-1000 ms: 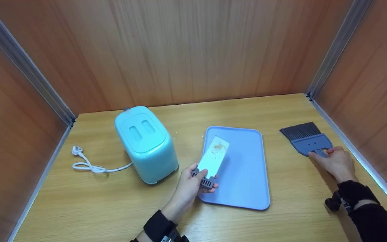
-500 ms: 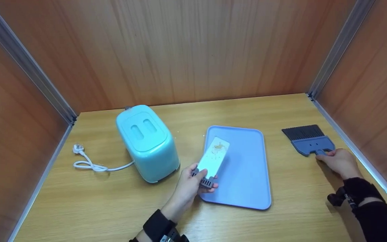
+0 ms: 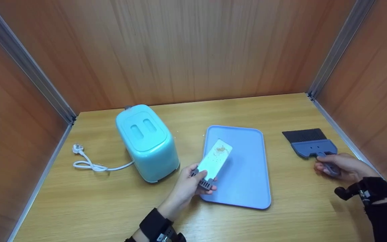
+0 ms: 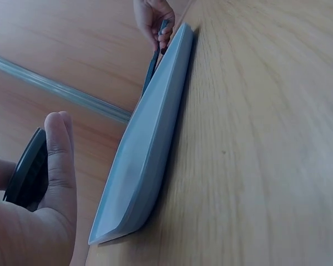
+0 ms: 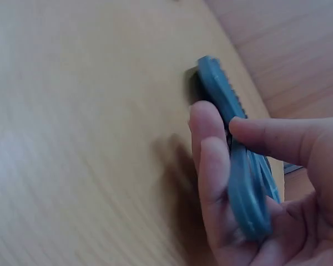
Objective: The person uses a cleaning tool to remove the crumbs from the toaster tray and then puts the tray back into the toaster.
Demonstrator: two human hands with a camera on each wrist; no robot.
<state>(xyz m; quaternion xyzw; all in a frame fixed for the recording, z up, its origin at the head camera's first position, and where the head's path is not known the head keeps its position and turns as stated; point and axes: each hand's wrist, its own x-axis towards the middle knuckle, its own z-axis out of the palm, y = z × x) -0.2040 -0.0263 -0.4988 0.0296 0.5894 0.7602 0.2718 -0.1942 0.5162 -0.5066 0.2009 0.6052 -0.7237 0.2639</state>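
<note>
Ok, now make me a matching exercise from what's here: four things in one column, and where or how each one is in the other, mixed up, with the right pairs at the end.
1. Brush
2. Tray
3. Narrow plate
4. Plug

A. Held in the left hand, with crumbs on it
B. At the end of a white cord
C. Gripped by the right hand
D. Blue, with a raised rim, lying on the table

Right pairs: 1-C, 2-D, 3-A, 4-B.

Two hands (image 3: pixel 188 183) (image 3: pixel 344 164), two wristbands (image 3: pixel 155 224) (image 3: pixel 376 191), one brush (image 3: pixel 314 148), one white panel (image 3: pixel 213 161). One tray (image 3: pixel 247 174), one appliance (image 3: pixel 143 134), one plug (image 3: pixel 77 148), one cord (image 3: pixel 96 168). Three walls (image 3: pixel 193 50) (image 3: pixel 15 127) (image 3: pixel 375 94), one table (image 3: pixel 96 205).
</note>
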